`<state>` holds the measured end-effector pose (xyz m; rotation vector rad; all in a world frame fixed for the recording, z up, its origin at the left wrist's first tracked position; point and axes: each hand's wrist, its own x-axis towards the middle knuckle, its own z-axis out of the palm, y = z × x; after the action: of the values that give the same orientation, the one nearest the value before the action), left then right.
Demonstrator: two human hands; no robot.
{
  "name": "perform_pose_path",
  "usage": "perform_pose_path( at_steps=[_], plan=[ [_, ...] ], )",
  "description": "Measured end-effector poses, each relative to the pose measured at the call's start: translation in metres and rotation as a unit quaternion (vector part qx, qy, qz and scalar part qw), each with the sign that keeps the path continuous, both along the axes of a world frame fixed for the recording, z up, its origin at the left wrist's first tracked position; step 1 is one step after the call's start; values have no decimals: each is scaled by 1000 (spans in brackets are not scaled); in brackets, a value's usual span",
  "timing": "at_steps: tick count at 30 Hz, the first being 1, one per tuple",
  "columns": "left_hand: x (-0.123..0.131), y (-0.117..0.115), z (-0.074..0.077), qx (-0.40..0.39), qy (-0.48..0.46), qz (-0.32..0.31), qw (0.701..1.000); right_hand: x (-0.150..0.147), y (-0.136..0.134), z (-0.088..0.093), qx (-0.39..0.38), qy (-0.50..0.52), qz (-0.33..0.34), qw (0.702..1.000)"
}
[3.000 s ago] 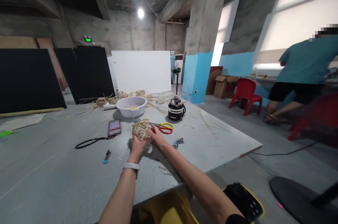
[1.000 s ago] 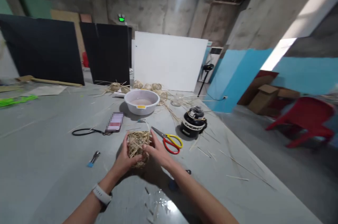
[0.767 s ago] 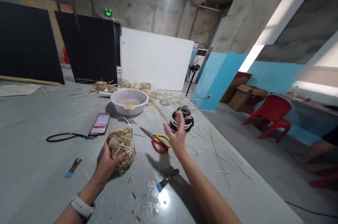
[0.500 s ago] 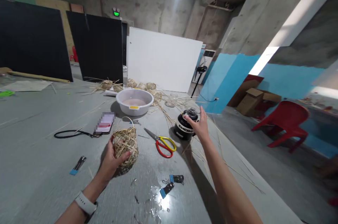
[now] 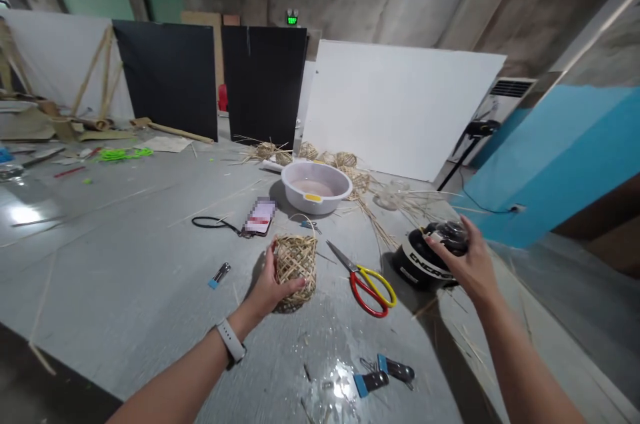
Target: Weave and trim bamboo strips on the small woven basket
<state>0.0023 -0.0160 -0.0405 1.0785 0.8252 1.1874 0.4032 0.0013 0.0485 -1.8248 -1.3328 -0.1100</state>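
My left hand (image 5: 267,294) is wrapped round a small woven bamboo basket (image 5: 297,263), which stands upright on the grey table with a thin loop rising from its top. My right hand (image 5: 473,271) grips the top of a black jug (image 5: 419,265) with a white lettered band, thumb and fingers on either side of its clear cap (image 5: 453,235). Between the two hands lie scissors (image 5: 367,284) with one red and one yellow handle, blades pointing away from me.
Behind the basket sits a white basin (image 5: 317,184) of water. Woven pieces (image 5: 345,160) and loose strips lie behind it. A phone (image 5: 260,216) with a strap is at left. Several black clips with blue ends (image 5: 371,383) lie near me. The table edge runs along the right.
My view has turned left, so things appear further right. My right hand has closed in on the jug's top. My left hand keeps its hold on the basket.
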Motion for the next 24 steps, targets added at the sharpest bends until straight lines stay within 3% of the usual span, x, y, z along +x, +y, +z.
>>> perform_pose_path(
  at_steps=[5, 12, 19, 24],
  plan=[
    [0, 1, -5, 11, 1, -5, 1000, -5, 1, 1, -9, 4, -36, 999],
    [0, 4, -8, 50, 12, 23, 998, -12, -1, 2, 49, 16, -52, 997],
    [-3, 6, -4, 74, 49, 33, 995, -60, -46, 16, 108, 44, 51, 992],
    [-9, -1, 8, 101, 78, 24, 992, -111, -82, 13, 77, 76, 174, 979]
  ],
)
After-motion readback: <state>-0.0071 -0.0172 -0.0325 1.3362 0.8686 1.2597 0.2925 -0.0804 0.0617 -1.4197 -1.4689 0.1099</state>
